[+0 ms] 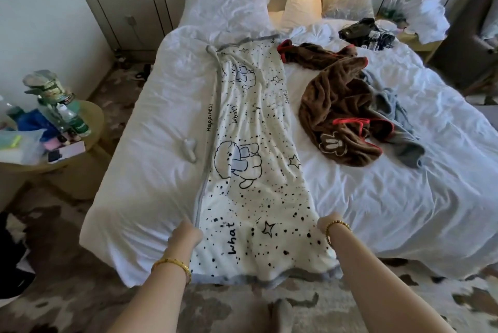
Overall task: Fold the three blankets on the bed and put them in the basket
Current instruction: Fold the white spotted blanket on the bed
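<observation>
A cream blanket with black dots, stars and cartoon figures lies lengthwise down the middle of the bed, folded into a long strip; its near end hangs over the foot of the bed. My left hand grips its grey-trimmed left edge. My right hand holds its right edge, fingers hidden under the fabric. A crumpled brown blanket with red trim lies to the right. A grey blanket lies bunched partly under it. No basket is in view.
Pillows lean at the headboard. Dark bags and gadgets sit at the bed's far right. A round side table crowded with bottles stands left of the bed. Patterned carpet lies underfoot.
</observation>
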The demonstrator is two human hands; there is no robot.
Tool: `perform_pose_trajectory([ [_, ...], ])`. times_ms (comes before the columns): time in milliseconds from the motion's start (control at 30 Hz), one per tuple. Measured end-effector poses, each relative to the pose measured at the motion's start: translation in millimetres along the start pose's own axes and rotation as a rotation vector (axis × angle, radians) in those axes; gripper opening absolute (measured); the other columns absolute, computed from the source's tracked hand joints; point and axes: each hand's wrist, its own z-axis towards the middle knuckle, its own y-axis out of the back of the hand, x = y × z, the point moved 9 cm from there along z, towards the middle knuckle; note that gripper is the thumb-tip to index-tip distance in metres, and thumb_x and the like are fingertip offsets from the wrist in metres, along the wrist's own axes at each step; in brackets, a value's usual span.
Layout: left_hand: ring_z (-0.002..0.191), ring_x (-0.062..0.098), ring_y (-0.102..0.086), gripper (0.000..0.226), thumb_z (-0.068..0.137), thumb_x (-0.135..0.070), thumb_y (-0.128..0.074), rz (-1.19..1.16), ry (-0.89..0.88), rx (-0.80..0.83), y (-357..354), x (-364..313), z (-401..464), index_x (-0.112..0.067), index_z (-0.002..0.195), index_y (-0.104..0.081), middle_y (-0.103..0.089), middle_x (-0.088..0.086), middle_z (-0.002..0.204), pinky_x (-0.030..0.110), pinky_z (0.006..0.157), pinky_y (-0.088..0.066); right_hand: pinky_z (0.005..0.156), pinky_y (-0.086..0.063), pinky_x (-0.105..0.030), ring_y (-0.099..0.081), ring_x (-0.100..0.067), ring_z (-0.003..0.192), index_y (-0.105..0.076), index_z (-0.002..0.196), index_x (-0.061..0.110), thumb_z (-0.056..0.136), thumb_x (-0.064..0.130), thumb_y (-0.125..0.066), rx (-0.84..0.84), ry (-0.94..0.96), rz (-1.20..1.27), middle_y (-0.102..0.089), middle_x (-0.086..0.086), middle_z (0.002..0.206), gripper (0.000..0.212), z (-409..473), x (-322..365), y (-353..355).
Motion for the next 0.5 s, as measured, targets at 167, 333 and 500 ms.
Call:
perform_pose_trajectory([
  [167,0.095,0.025,-0.057,0.034,0.093,-0.011,-0.045,-0.047,-0.126,-0.009,8,-81,33,0.000,0.125,-0.048,-0.057,0.014,0.115,0.031,0.079,-0.048,0.063,-0.043,-0.017,-0.039,-0.009,0.061,-0.052,0.084,0.008,0.093,0.003,-0.043,0.045,0.082,-0.102,-0.040,-0.001,0.071,0.014,48,61,-8],
  [333,0.092,0.024,-0.053,0.015,0.092,-0.007,-0.043,-0.090,-0.221,-0.061,40,-179,73,-0.011,0.101,-0.055,-0.055,0.011,0.102,0.031,0.083,-0.044,0.089,-0.045,-0.030,-0.052,-0.029,0.117,-0.050,0.126,0.001,0.092,-0.001,-0.040,0.081,0.202,-0.132,-0.052,-0.016,0.129,0.036,95,153,-8],
  [500,0.082,0.019,-0.044,0.031,0.091,-0.005,-0.040,-0.125,-0.234,-0.138,74,-231,120,-0.021,0.065,-0.039,-0.036,-0.004,0.068,0.026,0.072,-0.038,0.083,-0.043,-0.029,-0.053,-0.027,0.104,-0.053,0.122,0.005,0.090,0.001,-0.042,0.098,0.270,-0.141,-0.053,-0.015,0.124,0.035,145,229,-10],
])
